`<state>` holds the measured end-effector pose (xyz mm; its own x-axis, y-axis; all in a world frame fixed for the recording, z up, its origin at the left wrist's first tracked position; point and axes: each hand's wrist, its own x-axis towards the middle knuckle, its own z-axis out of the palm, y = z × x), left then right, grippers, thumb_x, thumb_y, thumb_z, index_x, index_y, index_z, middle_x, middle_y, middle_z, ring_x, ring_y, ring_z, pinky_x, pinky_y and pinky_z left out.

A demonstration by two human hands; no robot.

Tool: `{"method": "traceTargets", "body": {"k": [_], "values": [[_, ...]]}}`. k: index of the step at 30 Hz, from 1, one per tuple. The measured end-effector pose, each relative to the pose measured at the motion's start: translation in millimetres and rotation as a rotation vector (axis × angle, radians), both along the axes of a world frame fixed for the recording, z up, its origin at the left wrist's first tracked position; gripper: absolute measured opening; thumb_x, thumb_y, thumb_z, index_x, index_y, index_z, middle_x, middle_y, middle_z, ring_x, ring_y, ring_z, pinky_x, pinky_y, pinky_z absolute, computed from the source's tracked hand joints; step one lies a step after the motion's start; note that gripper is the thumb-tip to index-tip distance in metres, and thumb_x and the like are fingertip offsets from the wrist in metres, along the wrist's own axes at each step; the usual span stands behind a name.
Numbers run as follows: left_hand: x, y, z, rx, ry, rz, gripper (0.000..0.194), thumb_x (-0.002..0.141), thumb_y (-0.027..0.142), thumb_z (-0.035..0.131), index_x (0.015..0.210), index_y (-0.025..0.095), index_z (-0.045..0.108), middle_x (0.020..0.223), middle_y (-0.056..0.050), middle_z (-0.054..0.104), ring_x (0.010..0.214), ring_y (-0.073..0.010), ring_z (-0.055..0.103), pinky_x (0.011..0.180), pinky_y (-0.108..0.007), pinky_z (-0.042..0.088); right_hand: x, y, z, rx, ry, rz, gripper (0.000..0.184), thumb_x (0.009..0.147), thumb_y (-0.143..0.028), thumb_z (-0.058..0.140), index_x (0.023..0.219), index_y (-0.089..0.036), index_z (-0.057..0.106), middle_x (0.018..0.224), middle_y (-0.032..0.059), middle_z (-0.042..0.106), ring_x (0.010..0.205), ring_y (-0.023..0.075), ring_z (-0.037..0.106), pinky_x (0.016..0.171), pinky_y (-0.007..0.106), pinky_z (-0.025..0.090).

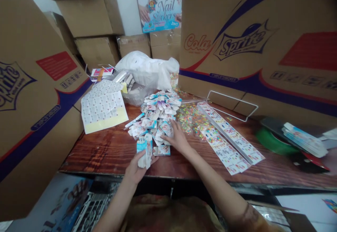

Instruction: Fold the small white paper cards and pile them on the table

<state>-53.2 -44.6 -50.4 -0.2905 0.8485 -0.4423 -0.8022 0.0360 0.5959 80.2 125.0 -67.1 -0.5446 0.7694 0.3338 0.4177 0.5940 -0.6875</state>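
Observation:
In my left hand, near the table's front edge, is a stack of small printed boxes, blue and white, held upright with the fingers closed round it. My right hand reaches over the right side of a loose pile of similar boxes. Its thumb and fingers are apart and touch or hover just above a box with a hand picture on it. Whether that box is pinched is hard to see. A single box lies flat between my two hands.
Colourful small pieces and long printed sticker strips lie to the right. A sticker sheet and plastic bags sit behind left. Large cartons hem in the table. A green tape roll stands at right.

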Motion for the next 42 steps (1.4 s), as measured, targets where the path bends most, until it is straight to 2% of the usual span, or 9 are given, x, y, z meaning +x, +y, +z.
{"method": "traceTargets", "body": {"k": [6, 14, 18, 21, 23, 27, 30, 35, 42], "values": [[-11, 30, 7.0, 0.051, 0.118, 0.050, 0.016, 0.071, 0.018, 0.068, 0.086, 0.013, 0.066, 0.079, -0.004, 0.073, 0.065, -0.0155, 0.068, 0.086, -0.039, 0.054, -43, 13, 8.1, 0.041, 0.029, 0.035, 0.074, 0.079, -0.027, 0.063, 0.144, -0.024, 0.026, 0.142, 0.0173, 0.030, 0.133, 0.0327, 0.035, 0.104, 0.051, 0.036], [-26, 77, 22.8, 0.108, 0.442, 0.104, 0.043, 0.057, 0.025, 0.080, 0.095, 0.018, 0.062, 0.081, 0.000, 0.071, 0.071, -0.0162, 0.067, 0.070, -0.028, 0.052, -67, 50, 34.1, 0.090, -0.039, -0.025, 0.060, 0.082, -0.015, 0.057, 0.139, -0.014, 0.037, 0.138, 0.0220, 0.035, 0.128, 0.0347, 0.038, 0.101, 0.051, 0.038], [-19, 72, 30.2, 0.042, 0.590, 0.099, 0.051, 0.057, 0.027, 0.081, 0.103, 0.018, 0.060, 0.096, -0.004, 0.071, 0.085, -0.0184, 0.067, 0.079, -0.028, 0.051, -49, 50, 38.9, 0.097, -0.008, -0.046, 0.061, 0.079, -0.023, 0.066, 0.134, -0.010, 0.044, 0.135, 0.0239, 0.039, 0.126, 0.0369, 0.039, 0.102, 0.052, 0.036], [-5, 56, 34.6, 0.007, 0.701, 0.174, 0.056, 0.059, 0.026, 0.080, 0.110, 0.020, 0.057, 0.110, -0.004, 0.068, 0.100, -0.0185, 0.064, 0.088, -0.027, 0.048, -25, 28, 40.2, 0.040, 0.190, -0.014, 0.050, 0.083, -0.031, 0.063, 0.128, -0.014, 0.050, 0.128, 0.0191, 0.048, 0.121, 0.0316, 0.046, 0.102, 0.048, 0.038], [8, 46, 35.4, -0.010, 0.714, 0.152, 0.058, 0.059, 0.026, 0.081, 0.112, 0.021, 0.056, 0.111, -0.004, 0.067, 0.101, -0.0190, 0.063, 0.088, -0.027, 0.048, -8, 6, 41.2, -0.144, 0.341, 0.057, 0.042, 0.087, -0.040, 0.058, 0.123, -0.021, 0.053, 0.117, 0.0122, 0.057, 0.110, 0.0256, 0.055, 0.094, 0.044, 0.045], [39, 37, 30.8, -0.043, 0.582, -0.015, 0.063, 0.056, 0.029, 0.083, 0.112, 0.020, 0.056, 0.104, -0.003, 0.068, 0.093, -0.0178, 0.064, 0.081, -0.024, 0.049, 23, -39, 44.1, -0.581, 0.495, 0.253, 0.066, 0.074, -0.049, 0.070, 0.130, -0.025, 0.046, 0.107, 0.0071, 0.062, 0.094, 0.0209, 0.062, 0.079, 0.036, 0.052], [60, 37, 24.6, -0.027, 0.516, -0.100, 0.063, 0.057, 0.031, 0.082, 0.114, 0.023, 0.054, 0.107, -0.002, 0.067, 0.098, -0.0174, 0.063, 0.083, -0.023, 0.049, 39, -56, 42.8, -0.594, 0.550, 0.212, 0.068, 0.069, -0.045, 0.076, 0.129, -0.028, 0.047, 0.111, 0.0042, 0.064, 0.102, 0.0219, 0.061, 0.090, 0.038, 0.048], [80, 42, 20.6, 0.003, 0.638, -0.279, 0.054, 0.063, 0.033, 0.079, 0.110, 0.021, 0.056, 0.112, -0.004, 0.066, 0.108, -0.0208, 0.060, 0.091, -0.026, 0.047, 65, -58, 34.0, -0.651, 0.599, 0.048, 0.071, 0.067, -0.045, 0.077, 0.128, -0.027, 0.047, 0.103, 0.0036, 0.068, 0.096, 0.0216, 0.064, 0.086, 0.039, 0.051], [97, 45, 28.0, 0.019, 0.631, -0.339, 0.052, 0.057, 0.032, 0.082, 0.103, 0.017, 0.063, 0.105, -0.007, 0.070, 0.100, -0.0236, 0.064, 0.083, -0.028, 0.051, 92, -61, 37.5, -0.629, 0.571, -0.024, 0.075, 0.061, -0.041, 0.082, 0.127, -0.027, 0.050, 0.099, 0.0015, 0.069, 0.091, 0.0200, 0.065, 0.083, 0.035, 0.053]]}}
